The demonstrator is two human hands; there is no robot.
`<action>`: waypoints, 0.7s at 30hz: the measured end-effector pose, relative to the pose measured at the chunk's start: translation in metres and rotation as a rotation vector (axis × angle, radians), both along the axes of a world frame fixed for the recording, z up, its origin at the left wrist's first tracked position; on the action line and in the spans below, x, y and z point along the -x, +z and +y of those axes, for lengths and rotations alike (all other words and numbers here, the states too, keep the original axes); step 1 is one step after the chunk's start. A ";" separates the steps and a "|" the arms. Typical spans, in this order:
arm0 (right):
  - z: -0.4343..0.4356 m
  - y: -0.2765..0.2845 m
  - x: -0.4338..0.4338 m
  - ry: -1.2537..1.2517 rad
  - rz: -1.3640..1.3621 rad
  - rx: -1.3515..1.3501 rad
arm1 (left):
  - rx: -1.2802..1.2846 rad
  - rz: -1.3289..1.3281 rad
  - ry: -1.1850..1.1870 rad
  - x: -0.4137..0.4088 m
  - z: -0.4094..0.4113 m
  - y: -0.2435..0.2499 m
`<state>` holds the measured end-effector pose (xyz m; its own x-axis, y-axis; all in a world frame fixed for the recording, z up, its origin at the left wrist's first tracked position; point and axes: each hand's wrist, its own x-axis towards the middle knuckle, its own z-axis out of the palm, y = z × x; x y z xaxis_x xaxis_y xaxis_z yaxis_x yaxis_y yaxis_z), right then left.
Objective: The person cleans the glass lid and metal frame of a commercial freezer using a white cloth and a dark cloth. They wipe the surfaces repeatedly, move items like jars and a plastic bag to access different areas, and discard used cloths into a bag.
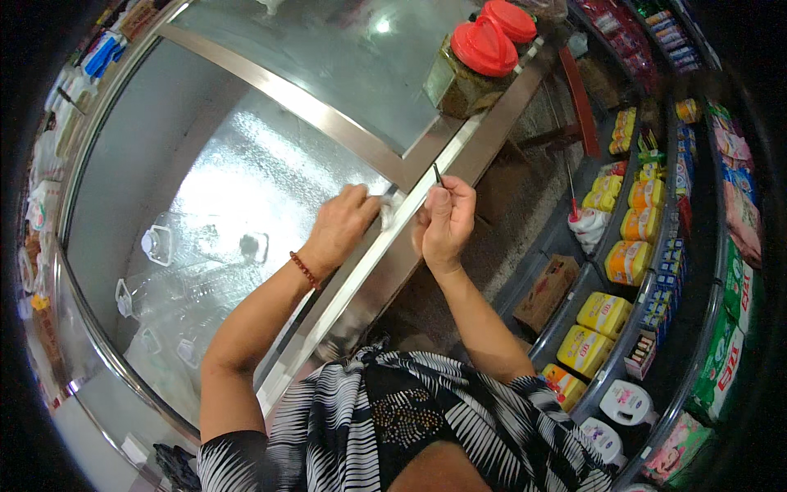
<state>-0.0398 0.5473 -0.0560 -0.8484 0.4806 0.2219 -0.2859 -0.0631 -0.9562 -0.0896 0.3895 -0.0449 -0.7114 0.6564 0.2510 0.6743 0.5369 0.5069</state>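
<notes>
Near the middle, my left hand (345, 224), with a beaded bracelet at the wrist, is over the metal frame of a chest or display cabinet. Its fingers are bent down by a small whitish, blurred thing (388, 212) at the frame's pale edge; whether they grip it cannot be told. To the right, my right hand (447, 221) pinches a thin dark rod (438, 175) between thumb and fingers, its tip pointing up. The pale edge strip (424, 184) runs slantwise between both hands. Several clear plastic bottles (197, 277) lie inside the cabinet, left of my left forearm.
Jars with red lids (484, 46) stand on the cabinet's far corner. Shelves with yellow packs (602, 313), white bottles (627, 403) and boxed goods curve along the right. A cardboard box (546, 292) sits on the lowest shelf. A red wooden leg (579, 101) stands beyond the cabinet.
</notes>
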 end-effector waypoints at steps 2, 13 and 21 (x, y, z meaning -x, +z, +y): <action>-0.003 -0.001 -0.001 -0.006 0.004 0.007 | 0.037 -0.053 0.130 -0.006 -0.038 -0.018; -0.004 -0.003 0.009 -0.060 -0.059 -0.294 | 0.244 -0.067 0.154 -0.123 -0.123 0.026; 0.023 0.034 -0.005 0.158 -0.067 0.222 | -0.447 -0.649 0.320 -0.143 -0.147 0.057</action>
<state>-0.0351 0.5700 -0.0215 -0.9261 0.3713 0.0670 -0.1925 -0.3121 -0.9303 0.0530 0.2430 0.0119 -0.9383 0.3357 -0.0831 0.0266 0.3097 0.9505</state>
